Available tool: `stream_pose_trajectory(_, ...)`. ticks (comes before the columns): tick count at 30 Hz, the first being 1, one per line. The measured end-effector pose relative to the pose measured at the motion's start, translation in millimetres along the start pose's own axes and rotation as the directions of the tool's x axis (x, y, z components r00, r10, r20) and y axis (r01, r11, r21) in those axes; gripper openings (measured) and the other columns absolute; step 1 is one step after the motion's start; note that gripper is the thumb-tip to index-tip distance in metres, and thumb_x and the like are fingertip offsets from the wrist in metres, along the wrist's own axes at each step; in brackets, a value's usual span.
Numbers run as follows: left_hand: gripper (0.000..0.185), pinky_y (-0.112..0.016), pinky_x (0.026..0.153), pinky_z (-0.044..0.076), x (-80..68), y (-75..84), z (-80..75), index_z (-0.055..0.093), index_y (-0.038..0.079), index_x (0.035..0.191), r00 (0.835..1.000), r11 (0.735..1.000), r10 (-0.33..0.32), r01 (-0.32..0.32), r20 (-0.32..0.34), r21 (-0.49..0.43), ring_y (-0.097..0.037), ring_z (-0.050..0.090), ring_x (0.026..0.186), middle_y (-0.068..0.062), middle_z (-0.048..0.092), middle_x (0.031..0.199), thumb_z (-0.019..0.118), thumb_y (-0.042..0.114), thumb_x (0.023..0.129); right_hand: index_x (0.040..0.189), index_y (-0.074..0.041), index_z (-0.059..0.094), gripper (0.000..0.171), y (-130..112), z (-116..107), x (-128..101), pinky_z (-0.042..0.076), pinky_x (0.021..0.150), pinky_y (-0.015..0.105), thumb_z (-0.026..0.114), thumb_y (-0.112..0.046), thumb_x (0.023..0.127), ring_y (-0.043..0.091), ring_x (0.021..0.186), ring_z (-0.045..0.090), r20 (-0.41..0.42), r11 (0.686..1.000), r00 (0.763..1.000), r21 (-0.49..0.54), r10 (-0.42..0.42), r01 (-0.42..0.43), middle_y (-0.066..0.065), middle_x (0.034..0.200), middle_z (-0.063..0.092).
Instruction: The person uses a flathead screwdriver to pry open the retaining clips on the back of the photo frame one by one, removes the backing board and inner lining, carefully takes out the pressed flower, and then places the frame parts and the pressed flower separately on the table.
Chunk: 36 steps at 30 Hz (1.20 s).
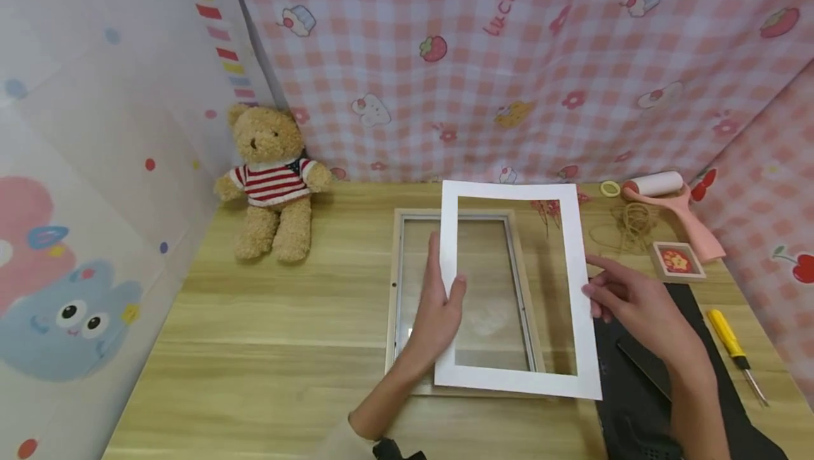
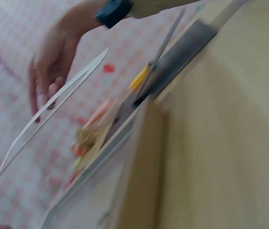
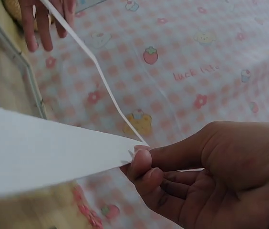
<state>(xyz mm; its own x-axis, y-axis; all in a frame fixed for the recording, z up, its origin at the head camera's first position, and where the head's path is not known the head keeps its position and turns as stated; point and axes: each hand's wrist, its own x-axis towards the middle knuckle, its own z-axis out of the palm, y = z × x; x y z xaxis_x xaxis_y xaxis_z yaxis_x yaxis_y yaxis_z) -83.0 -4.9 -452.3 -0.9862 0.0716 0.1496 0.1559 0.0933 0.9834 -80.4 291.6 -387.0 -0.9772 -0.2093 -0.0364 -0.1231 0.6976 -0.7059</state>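
Observation:
A white rectangular picture mat is held up, slightly tilted, above the table. My left hand grips its left strip, with the thumb over the front and the fingers at the outer edge. On the opposite side, my right hand pinches the right edge between thumb and fingertips; the right wrist view shows this pinch on the mat up close. Beneath lies a light wooden picture frame with a glass pane, partly covered by the mat in the head view.
Under the right forearm lies a black panel, beside a yellow-handled screwdriver. Behind them are a small wooden box, twine, a pink-handled roller and pink sprigs. A teddy bear sits at back left.

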Motion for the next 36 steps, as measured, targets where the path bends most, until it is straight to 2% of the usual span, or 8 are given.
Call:
stream_pose_trajectory(6,0.088,-0.055,0.139,0.008,-18.9,12.8,56.7,-0.004,0.016,0.178,0.998,0.999,-0.031,0.032,0.051,-0.003,-0.022,0.001,0.171,0.004,-0.006,0.186,0.052,0.01,0.11,0.145,0.017,0.055,0.044,32,-22,-27,0.053,0.056,0.024,0.068,0.005,0.105,0.007,0.063,0.057,-0.052,0.988,0.998,-0.154,0.027,-0.035,0.007,0.086,0.068)
stream_pose_trajectory(11,0.095,-0.05,0.139,0.011,-29.4,12.3,96.1,-0.012,0.015,0.177,0.986,0.997,-0.078,0.079,0.145,-0.001,-0.02,-0.002,0.171,0.005,-0.015,0.185,0.054,0.014,0.108,0.138,0.021,0.057,0.041,64,-34,-43,0.046,0.054,0.024,0.07,0.007,0.101,0.002,0.061,0.05,-0.085,0.964,0.995,-0.257,0.049,-0.069,0.004,0.079,0.063)
stream_pose_trajectory(15,0.097,-0.045,0.139,0.016,-34.7,9.0,119.7,-0.012,0.014,0.176,0.97,0.993,-0.121,0.119,0.209,0.02,-0.021,-0.001,0.171,0.001,-0.016,0.186,0.056,0.02,0.108,0.137,0.024,0.054,0.043,86,-41,-56,0.046,0.055,0.024,0.069,0.004,0.102,0.006,0.061,0.05,-0.047,0.944,0.989,-0.295,0.143,-0.15,0.003,0.077,0.062)
stream_pose_trajectory(20,0.098,-0.045,0.139,0.016,-39.9,5.5,136.0,-0.009,0.009,0.176,0.956,0.986,-0.163,0.166,0.244,0.011,-0.024,-0.003,0.172,-0.006,-0.013,0.186,0.057,0.021,0.105,0.138,0.025,0.052,0.042,106,-45,-66,0.046,0.056,0.024,0.066,0.003,0.105,0.008,0.062,0.051,-0.003,0.934,0.977,-0.291,0.213,-0.205,0.002,0.074,0.06)
stream_pose_trajectory(27,0.098,-0.051,0.138,0.017,-43.6,-2.3,146.1,-0.004,0.005,0.176,0.949,0.972,-0.221,0.233,0.225,-0.029,-0.033,0.003,0.171,-0.016,-0.004,0.185,0.059,0.024,0.104,0.138,0.024,0.053,0.044,128,-47,-63,0.05,0.058,0.025,0.067,-0.002,0.106,0.009,0.064,0.054,0.066,0.939,0.968,-0.268,0.243,-0.217,0.002,0.076,0.063)
stream_pose_trajectory(31,0.099,-0.053,0.137,0.02,-46.3,-6.8,152.3,-0.001,0.008,0.177,0.946,0.966,-0.242,0.255,0.215,-0.032,-0.035,0.005,0.171,-0.015,-0.003,0.186,0.061,0.024,0.101,0.135,0.024,0.054,0.042,138,-48,-61,0.051,0.057,0.025,0.068,0.0,0.104,0.008,0.063,0.054,0.09,0.944,0.966,-0.253,0.241,-0.212,0.001,0.076,0.063)
stream_pose_trajectory(36,0.098,-0.051,0.135,0.026,-46.3,-13.5,160.0,0.007,0.015,0.178,0.927,0.952,-0.298,0.307,0.226,-0.002,-0.03,0.006,0.171,-0.009,-0.009,0.186,0.06,0.024,0.096,0.132,0.024,0.057,0.035,149,-46,-63,0.05,0.056,0.025,0.065,0.005,0.104,0.006,0.061,0.052,0.098,0.959,0.972,-0.213,0.213,-0.188,0.001,0.072,0.061)
